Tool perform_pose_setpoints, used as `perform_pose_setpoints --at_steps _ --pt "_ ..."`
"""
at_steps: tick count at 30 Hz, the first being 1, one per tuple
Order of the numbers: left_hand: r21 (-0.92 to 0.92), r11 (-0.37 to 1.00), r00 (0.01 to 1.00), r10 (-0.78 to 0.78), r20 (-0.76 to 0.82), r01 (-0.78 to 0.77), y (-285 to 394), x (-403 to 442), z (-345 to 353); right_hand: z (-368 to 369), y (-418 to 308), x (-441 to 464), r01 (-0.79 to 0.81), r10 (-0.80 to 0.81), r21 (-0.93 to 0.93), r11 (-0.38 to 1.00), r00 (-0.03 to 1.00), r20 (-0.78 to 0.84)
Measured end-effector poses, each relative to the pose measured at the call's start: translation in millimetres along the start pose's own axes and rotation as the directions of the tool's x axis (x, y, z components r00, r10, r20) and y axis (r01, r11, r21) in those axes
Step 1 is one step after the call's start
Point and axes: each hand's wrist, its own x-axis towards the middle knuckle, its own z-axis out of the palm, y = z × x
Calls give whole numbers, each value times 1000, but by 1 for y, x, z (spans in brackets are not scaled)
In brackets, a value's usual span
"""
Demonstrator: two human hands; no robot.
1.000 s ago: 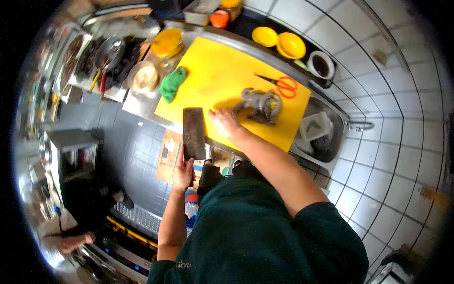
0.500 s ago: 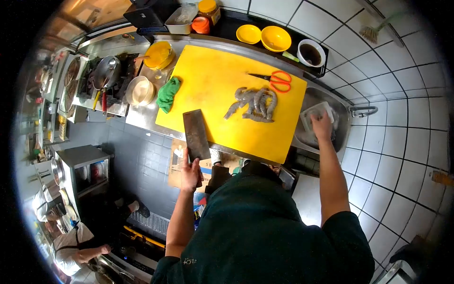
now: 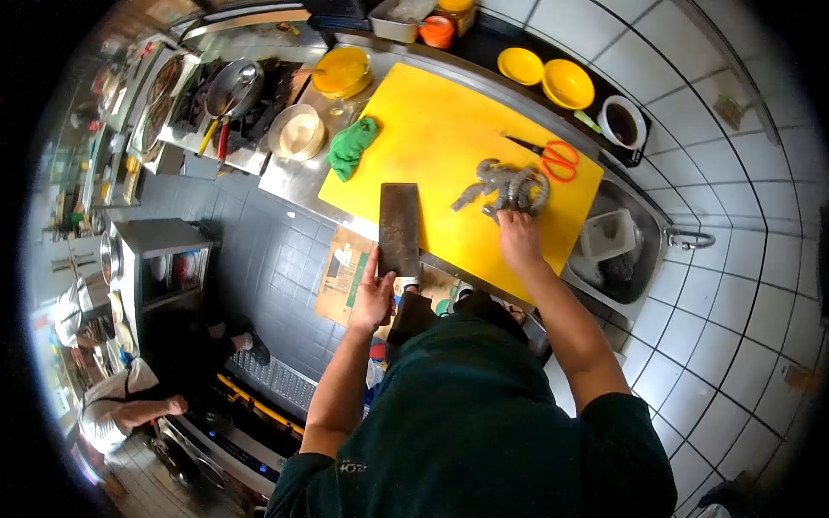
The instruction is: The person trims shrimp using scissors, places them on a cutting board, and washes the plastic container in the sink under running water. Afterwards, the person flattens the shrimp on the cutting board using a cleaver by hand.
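My left hand (image 3: 373, 298) is wrapped round the handle of a wide dark cleaver (image 3: 399, 229), whose blade lies over the front edge of the yellow cutting board (image 3: 440, 147). On the right half of the board is a pile of grey shrimp (image 3: 518, 186). My right hand (image 3: 521, 240) reaches to the near side of this pile, its fingers pinched on a shrimp. Orange-handled scissors (image 3: 557, 161) lie just behind the pile. A bunched green cloth (image 3: 351, 148) rests at the board's left edge.
Right of the board, a sink (image 3: 635, 289) holds a clear plastic container (image 3: 607, 235). Yellow bowls (image 3: 567, 84) and a white bowl of dark liquid (image 3: 622, 123) stand behind. Bowls and a stove with a pan (image 3: 233, 89) are at left. Another person (image 3: 129, 406) is at lower left.
My right hand has moved left from the container in the sink to the shrimp pile and closed on a shrimp. My left hand still holds the cleaver. The whole view has shifted.
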Motion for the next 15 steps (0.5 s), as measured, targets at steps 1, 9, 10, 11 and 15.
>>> perform_pose_setpoints --at_steps 1,9,10,11,15 --pt "19 999 999 44 5 -45 -12 4 -4 3 -5 2 -11 12 -19 1000 1000 17" --pt "48 994 995 -98 -8 98 29 -18 -17 -51 -51 44 63 -96 305 950 991 93" --pt "62 995 997 -79 -23 80 21 -16 -18 -52 -61 58 118 -155 300 947 983 101" --pt "54 997 998 -50 -27 51 11 -13 -20 -53 -71 71 170 -210 295 940 972 108" --pt "59 998 999 -25 -31 27 -1 -10 -22 -21 -104 123 275 -358 265 924 864 353"
